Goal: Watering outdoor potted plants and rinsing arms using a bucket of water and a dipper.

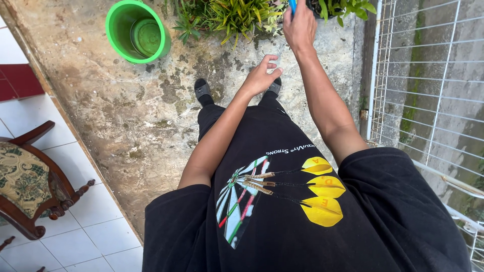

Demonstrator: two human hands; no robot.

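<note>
My right hand [299, 26] reaches forward over the potted green plants [229, 17] at the top of the view, closed around a thin blue object [292, 5] whose upper part is cut off by the frame edge. My left hand [261, 75] hangs lower in front of me with fingers loosely curled and apart, holding nothing. Below the hands I see my black trousers, black shoes [202, 90] and a black shirt with a dartboard print.
A bright green bucket [136, 32] stands on the mossy concrete floor [126, 116] at upper left. A white wire fence [423, 75] runs down the right side. A carved wooden chair [30, 176] with patterned cushion sits on white tiles at left.
</note>
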